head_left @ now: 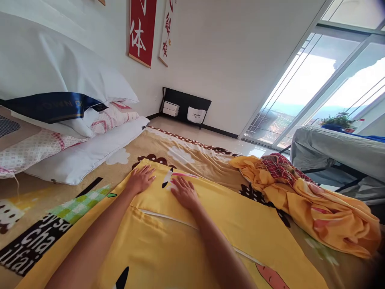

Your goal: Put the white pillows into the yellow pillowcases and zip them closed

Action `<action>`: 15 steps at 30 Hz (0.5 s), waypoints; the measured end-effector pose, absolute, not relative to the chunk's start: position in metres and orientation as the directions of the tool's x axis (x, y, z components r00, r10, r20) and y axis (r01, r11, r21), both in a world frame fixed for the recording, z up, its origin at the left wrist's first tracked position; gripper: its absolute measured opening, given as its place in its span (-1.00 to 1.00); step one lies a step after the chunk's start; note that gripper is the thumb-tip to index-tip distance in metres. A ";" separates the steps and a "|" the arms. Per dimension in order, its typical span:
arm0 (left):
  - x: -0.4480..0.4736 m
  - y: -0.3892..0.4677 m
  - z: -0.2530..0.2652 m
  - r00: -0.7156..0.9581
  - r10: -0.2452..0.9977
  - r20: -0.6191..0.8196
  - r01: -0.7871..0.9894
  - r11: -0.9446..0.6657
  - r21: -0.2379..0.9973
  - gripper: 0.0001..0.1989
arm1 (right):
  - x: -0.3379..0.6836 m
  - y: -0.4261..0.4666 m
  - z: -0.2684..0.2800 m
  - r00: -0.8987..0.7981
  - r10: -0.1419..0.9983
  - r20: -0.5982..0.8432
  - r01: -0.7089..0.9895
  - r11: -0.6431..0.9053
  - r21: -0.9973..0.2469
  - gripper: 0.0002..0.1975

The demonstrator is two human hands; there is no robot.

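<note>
A yellow printed fabric cover (pixel 237 208) lies spread out flat before me, with a long pale slit or seam running across it. My left hand (pixel 140 179) presses flat near its far left corner, fingers stretched out. To the right, my right hand (pixel 185 192) also lies flat on the cover, fingers apart, beside a pink and black print. Neither hand grips anything. Beneath the cover is a brown patterned blanket (pixel 201 158) on the bed.
White pillows (pixel 69 60) are stacked at the left, a pink-patterned one (pixel 111 118) among them. Crumpled orange bedding (pixel 325 216) with a red plaid cloth (pixel 279 164) lies at the right. Beyond stand a black rack (pixel 183 100) and a grey-covered piece of furniture (pixel 337 148) by glass doors.
</note>
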State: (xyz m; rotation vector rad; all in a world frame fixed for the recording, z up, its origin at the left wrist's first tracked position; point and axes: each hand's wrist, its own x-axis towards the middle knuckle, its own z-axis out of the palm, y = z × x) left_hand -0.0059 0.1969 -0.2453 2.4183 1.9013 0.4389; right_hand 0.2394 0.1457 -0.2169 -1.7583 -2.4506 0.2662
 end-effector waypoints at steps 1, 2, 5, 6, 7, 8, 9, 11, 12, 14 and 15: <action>-0.006 0.199 -0.246 0.208 0.959 0.195 0.950 -0.245 0.194 -0.46 | 0.257 0.151 -0.218 -0.285 0.958 -0.013 0.940 0.277 -0.198 -0.39; -0.006 0.200 -0.247 0.203 0.961 0.190 0.952 -0.238 0.190 -0.46 | 0.276 0.154 -0.218 -0.242 0.970 -0.016 0.954 0.235 -0.186 -0.38; -0.006 0.202 -0.248 0.193 0.965 0.180 0.956 -0.226 0.188 -0.46 | 0.336 0.155 -0.223 -0.098 0.995 -0.028 0.985 0.093 -0.146 -0.37; -0.007 0.202 -0.248 0.191 0.965 0.179 0.956 -0.225 0.190 -0.46 | 0.357 0.152 -0.225 -0.055 0.998 -0.030 0.990 0.051 -0.132 -0.37; -0.007 0.202 -0.247 0.190 0.965 0.178 0.955 -0.224 0.193 -0.46 | 0.378 0.148 -0.228 -0.015 0.999 -0.028 0.993 0.012 -0.118 -0.38; -0.007 0.202 -0.247 0.190 0.966 0.177 0.955 -0.224 0.195 -0.46 | 0.399 0.142 -0.231 0.022 0.999 -0.025 0.994 -0.025 -0.103 -0.38; -0.007 0.202 -0.247 0.190 0.966 0.177 0.955 -0.224 0.195 -0.46 | 0.420 0.136 -0.233 0.059 0.998 -0.020 0.994 -0.060 -0.089 -0.38; -0.007 0.201 -0.246 0.190 0.966 0.175 0.956 -0.222 0.190 -0.46 | 0.459 0.123 -0.238 0.131 0.991 -0.010 0.989 -0.131 -0.062 -0.38; -0.007 0.200 -0.245 0.191 0.966 0.173 0.957 -0.223 0.184 -0.46 | 0.477 0.116 -0.239 0.165 0.986 -0.005 0.985 -0.165 -0.052 -0.38; -0.007 0.199 -0.244 0.197 0.966 0.164 0.960 -0.225 0.168 -0.45 | 0.512 0.101 -0.242 0.232 0.973 0.012 0.972 -0.232 -0.034 -0.36; -0.006 0.198 -0.243 0.200 0.966 0.161 0.961 -0.226 0.158 -0.45 | 0.527 0.093 -0.243 0.259 0.965 0.028 0.966 -0.259 -0.024 -0.35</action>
